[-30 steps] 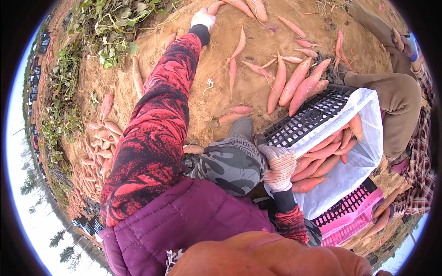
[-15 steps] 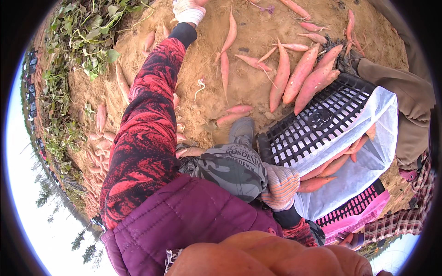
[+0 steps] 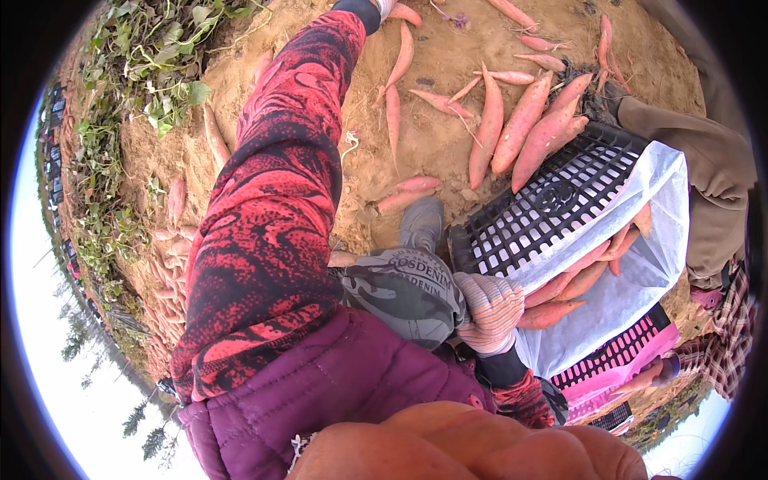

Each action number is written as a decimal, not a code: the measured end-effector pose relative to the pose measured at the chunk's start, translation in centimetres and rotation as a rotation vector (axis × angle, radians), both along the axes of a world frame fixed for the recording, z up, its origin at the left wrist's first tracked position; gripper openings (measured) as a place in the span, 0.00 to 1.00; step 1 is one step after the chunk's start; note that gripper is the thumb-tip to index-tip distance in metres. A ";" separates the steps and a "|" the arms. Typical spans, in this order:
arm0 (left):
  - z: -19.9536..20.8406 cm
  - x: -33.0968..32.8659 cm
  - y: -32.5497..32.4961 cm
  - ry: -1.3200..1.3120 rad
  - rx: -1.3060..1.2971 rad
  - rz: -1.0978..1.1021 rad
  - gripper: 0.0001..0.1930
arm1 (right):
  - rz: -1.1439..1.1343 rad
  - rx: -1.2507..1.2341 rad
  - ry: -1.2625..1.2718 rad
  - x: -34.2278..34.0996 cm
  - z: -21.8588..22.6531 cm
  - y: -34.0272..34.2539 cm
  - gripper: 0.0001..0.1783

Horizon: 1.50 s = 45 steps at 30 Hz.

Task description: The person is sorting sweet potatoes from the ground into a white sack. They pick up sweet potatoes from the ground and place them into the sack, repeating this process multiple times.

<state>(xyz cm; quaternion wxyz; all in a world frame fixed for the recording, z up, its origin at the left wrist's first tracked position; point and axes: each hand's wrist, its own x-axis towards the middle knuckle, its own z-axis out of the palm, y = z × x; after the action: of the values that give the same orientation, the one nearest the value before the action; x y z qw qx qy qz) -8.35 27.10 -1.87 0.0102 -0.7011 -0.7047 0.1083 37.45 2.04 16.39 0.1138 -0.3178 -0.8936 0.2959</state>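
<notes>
My left arm reaches far forward. Only a bit of my left hand [image 3: 386, 6], in a white glove, shows at the top edge, beside a sweet potato [image 3: 406, 14]; its fingers are out of view. My right hand [image 3: 488, 314], in an orange-striped glove, is closed against the near left corner of a black slatted crate [image 3: 552, 200]. Its fingertips are hidden, so what it grips does not show. A white liner [image 3: 652, 180] hangs over the crate's side, and several sweet potatoes [image 3: 580, 282] lie in it.
Large sweet potatoes [image 3: 522, 122] lean by the crate; others are scattered over sandy soil [image 3: 432, 48]. Green vines [image 3: 144, 64] and a sweet potato pile [image 3: 168, 272] lie left. One person's brown trousers [image 3: 696, 184] stand right; another's plaid sleeve [image 3: 708, 356] is beside a pink-lined crate [image 3: 592, 396].
My left arm has swung right and farther forward, taking the hand almost out of view. My right hand stays at the crate's corner. At lower right, the other person's hand has moved into clearer view.
</notes>
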 end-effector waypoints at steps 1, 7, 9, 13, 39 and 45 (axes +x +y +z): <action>0.7 0.5 -2.0 -0.013 0.072 0.008 0.35 | 0.000 -0.005 0.011 0.0 -0.1 0.0 0.18; 7.2 -0.4 -12.1 -1.390 0.416 0.633 0.25 | -0.004 0.071 0.057 0.3 -0.8 -0.7 0.18; 9.8 -0.1 -14.9 -2.305 0.528 0.677 0.19 | -0.017 0.102 0.071 0.4 -0.8 -1.0 0.16; 16.3 5.6 -20.5 -2.601 0.547 0.634 0.23 | -0.057 0.226 0.112 -0.2 -0.3 -1.5 0.12; 27.2 23.6 -28.5 -2.094 0.447 0.474 0.15 | -0.476 -0.358 0.943 3.8 8.1 -8.4 0.25; 25.1 33.3 -31.5 -2.125 -0.401 0.369 0.23 | -0.552 -0.225 0.792 4.7 6.2 -10.9 0.42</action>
<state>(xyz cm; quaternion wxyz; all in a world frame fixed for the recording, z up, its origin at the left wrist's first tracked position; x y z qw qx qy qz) 24.98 -4.39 23.18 -0.7330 -0.3094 -0.4177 -0.4387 42.20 -8.89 22.61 0.4840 -0.4161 -0.6266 0.4471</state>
